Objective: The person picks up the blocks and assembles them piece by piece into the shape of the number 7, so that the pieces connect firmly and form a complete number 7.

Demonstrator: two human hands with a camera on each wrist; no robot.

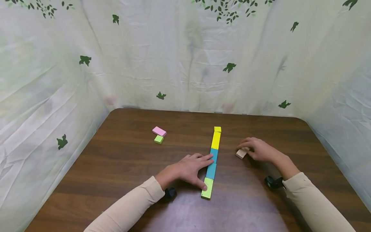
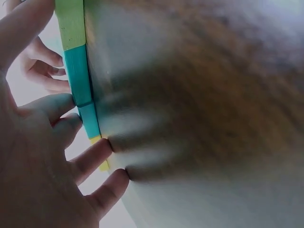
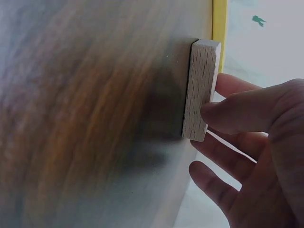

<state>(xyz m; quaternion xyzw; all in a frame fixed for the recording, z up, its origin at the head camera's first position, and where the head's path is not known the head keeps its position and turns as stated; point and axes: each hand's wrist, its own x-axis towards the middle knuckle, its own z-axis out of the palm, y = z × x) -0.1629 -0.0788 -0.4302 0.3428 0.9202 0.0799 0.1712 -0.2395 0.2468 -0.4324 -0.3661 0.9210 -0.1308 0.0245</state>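
Note:
A row of flat blocks runs away from me: a lime-green block (image 1: 207, 192) nearest, two blue blocks (image 1: 211, 171), then a long yellow block (image 1: 215, 140) and a short yellow piece (image 1: 217, 129). Spread along the row's left side, my left hand (image 1: 189, 169) touches the green block with its thumb and a blue block with fingertips. To the right of the row, my right hand (image 1: 259, 150) pinches a plain wooden block (image 3: 199, 90) between thumb and fingers. That block lies at or just above the tabletop; I cannot tell which.
Toward the back left of the brown table (image 1: 121, 141) lie a pink block (image 1: 159, 131) and a small green block (image 1: 158, 139), close together. A pale curtain (image 1: 185, 58) with leaf prints hangs around the table's back and sides.

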